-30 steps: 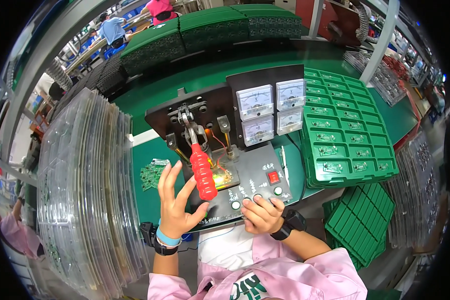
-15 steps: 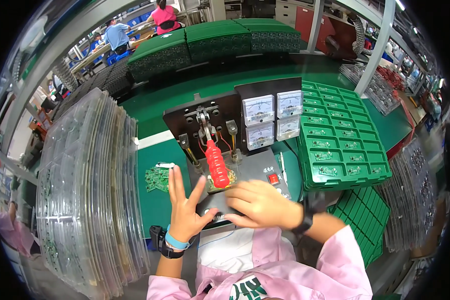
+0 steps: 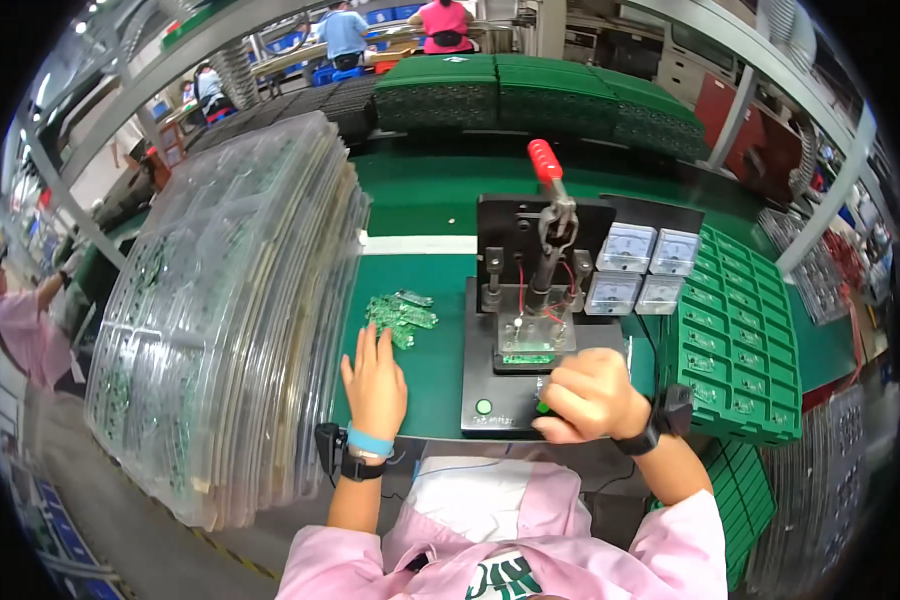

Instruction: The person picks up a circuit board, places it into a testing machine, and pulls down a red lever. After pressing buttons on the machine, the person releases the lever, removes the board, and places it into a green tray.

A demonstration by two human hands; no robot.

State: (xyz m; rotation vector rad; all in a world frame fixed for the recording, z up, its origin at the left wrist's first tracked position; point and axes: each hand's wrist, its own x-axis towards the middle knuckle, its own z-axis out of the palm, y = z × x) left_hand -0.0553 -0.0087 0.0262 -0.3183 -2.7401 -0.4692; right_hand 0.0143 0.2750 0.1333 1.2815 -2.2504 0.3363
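Observation:
My left hand [image 3: 377, 390] lies with fingers stretched out at the near edge of a small pile of green circuit boards [image 3: 400, 317]. My right hand [image 3: 595, 397] is curled over the front right of a black test fixture [image 3: 482, 375]; a bit of green shows by its fingertips, too small to identify. A green circuit board [image 3: 527, 359] sits in the fixture under a clear plate. Above it, the toggle clamp's red handle [image 3: 544, 160] points up. A round green button [image 3: 483, 407] is on the fixture's front left.
A tall stack of clear plastic trays [image 3: 260, 300] rises on the left. Four-meter panel [image 3: 626, 248] stands beside the clamp, with green compartment trays [image 3: 740, 340] holding boards to its right. More green trays [image 3: 550, 95] line the back; people work beyond.
The red clamp handle has swung from down to up. My left hand has gone from beside the fixture to the board pile. The view has shifted, so the scene sits further right.

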